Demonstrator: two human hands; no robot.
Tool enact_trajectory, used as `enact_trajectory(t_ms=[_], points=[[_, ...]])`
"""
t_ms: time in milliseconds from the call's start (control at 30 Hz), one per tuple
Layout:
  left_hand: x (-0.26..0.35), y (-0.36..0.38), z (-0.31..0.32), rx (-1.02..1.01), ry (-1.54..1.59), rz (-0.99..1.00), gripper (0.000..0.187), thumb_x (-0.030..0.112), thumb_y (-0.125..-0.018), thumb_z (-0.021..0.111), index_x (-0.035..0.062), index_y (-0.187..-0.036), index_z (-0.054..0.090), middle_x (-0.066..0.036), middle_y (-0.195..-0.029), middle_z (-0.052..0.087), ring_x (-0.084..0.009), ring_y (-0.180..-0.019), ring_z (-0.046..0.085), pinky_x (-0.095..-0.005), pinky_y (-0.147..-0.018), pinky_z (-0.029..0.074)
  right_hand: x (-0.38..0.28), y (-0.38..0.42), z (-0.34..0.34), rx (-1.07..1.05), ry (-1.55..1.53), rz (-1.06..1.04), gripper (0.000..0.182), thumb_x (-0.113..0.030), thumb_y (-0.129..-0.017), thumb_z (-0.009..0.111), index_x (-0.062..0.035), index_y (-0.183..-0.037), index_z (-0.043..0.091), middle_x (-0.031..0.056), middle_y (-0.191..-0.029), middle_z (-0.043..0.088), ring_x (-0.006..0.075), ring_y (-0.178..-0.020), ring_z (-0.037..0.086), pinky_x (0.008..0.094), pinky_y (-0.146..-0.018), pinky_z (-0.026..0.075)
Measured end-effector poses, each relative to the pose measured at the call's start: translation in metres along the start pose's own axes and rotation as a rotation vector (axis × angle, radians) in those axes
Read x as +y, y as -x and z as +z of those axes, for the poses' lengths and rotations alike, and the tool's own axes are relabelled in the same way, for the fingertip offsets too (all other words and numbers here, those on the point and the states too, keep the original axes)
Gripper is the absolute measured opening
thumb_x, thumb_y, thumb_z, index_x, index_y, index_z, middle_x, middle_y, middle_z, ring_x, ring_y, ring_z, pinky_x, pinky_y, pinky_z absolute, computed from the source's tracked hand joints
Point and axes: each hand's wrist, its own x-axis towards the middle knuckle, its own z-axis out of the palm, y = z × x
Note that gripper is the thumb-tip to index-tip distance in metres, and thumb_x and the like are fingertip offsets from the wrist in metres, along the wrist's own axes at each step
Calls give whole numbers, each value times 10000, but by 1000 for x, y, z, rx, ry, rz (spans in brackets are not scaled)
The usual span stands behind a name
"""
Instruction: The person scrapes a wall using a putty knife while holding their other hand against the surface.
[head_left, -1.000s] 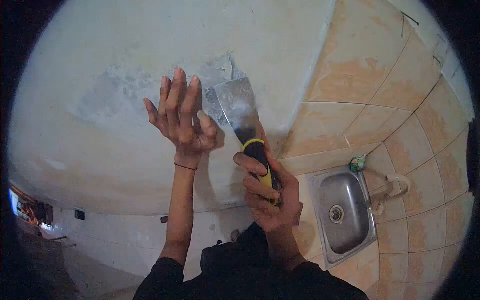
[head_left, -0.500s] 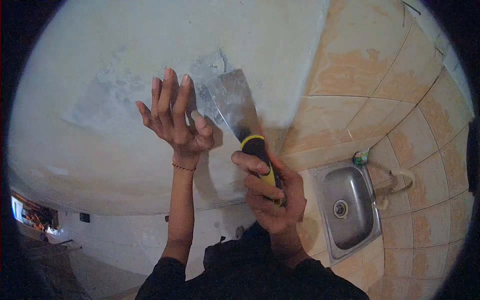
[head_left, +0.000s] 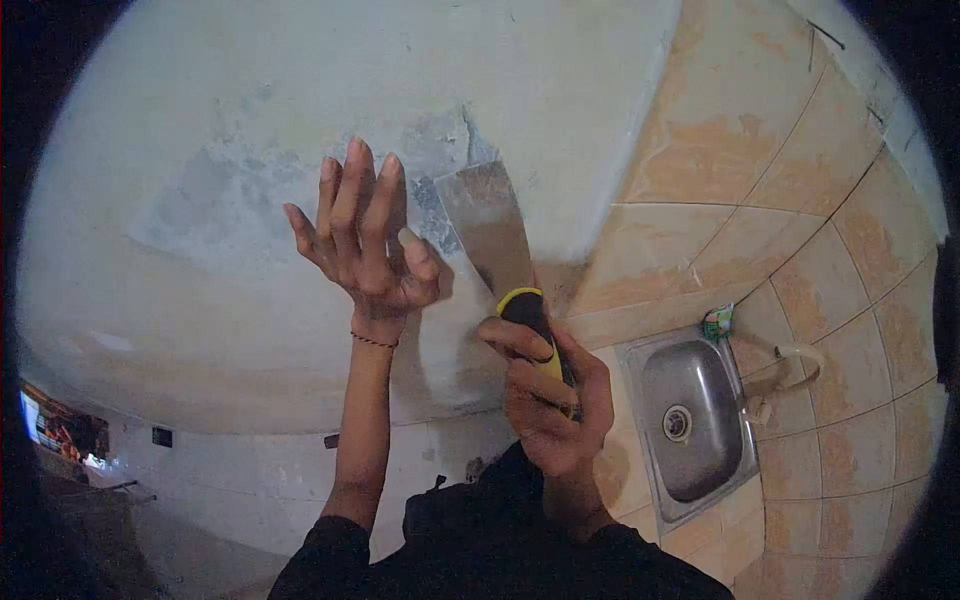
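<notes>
A putty knife (head_left: 492, 222) with a broad metal blade and a black-and-yellow handle is gripped in my right hand (head_left: 556, 400), its fingers wrapped round the handle. The blade points up at the pale wall (head_left: 300, 60), its edge right at a lifted flap of paint (head_left: 478, 135). To the left, my left hand (head_left: 370, 245) has its fingers spread against the wall, and a thin cord bracelet circles the wrist. Grey bare patches (head_left: 205, 190) show through the paint around and behind the left fingers.
A steel sink (head_left: 690, 415) with a tap (head_left: 765, 405) is set in the tiled counter on the right. Beige-orange tiles (head_left: 745, 150) cover the adjoining wall. A green packet (head_left: 717, 320) sits at the sink's back corner. Far lower left is a bright window (head_left: 32, 415).
The view has shifted slightly, so the wall and both hands appear a little lower and farther right. The putty knife stays in my right hand, its blade still by the flaking paint.
</notes>
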Motion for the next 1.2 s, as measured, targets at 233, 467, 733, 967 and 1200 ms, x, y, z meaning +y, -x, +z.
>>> enact_trajectory(t_ms=[233, 467, 733, 967, 1200], points=[[-1, -2, 0, 9, 3, 17, 621, 502, -1008, 226, 159, -1301, 652, -67, -1393, 603, -241, -1378, 467, -473, -1252, 61, 0, -5, -4, -8, 19, 13, 352, -186, -1088, 339, -92, -1423, 395, 73, -938, 385, 75, -559, 400, 154, -311, 372], [2, -3, -4, -7, -2, 24, 553, 408, -986, 283, 153, -1337, 626, -65, -1396, 602, -243, -1382, 464, -475, -1248, 59, 1, -3, 4, 23, -29, 0, 189, -166, -1070, 364, 18, -1108, 351, 76, -942, 366, 93, -554, 398, 182, -283, 340], [0, -4, -6, -29, 10, 22, 554, 425, -976, 304, 155, -1334, 628, -61, -1405, 593, -239, -1394, 451, -469, -1249, 51, 1, -1, 2, 17, 35, -39, 186, -152, -1067, 352, 29, -1105, 347, 87, -938, 365, 95, -552, 399, 189, -280, 341], [2, -3, -8, -50, 15, 3, 529, 354, -932, 342, 159, -1333, 627, -55, -1407, 591, -227, -1400, 441, -476, -1253, 42, 2, -4, 6, 23, 91, -30, 247, -172, -1079, 361, -15, -1259, 422, 71, -924, 380, 76, -553, 382, 169, -304, 333], [2, -4, -7, -35, 36, 1, 530, 317, -900, 382, 162, -1347, 619, -46, -1429, 575, -217, -1403, 439, -487, -1253, 35, -5, -9, 2, 2, 226, -24, 315, -191, -1073, 378, -38, -1346, 414, 80, -938, 392, 83, -557, 382, 173, -307, 334]])
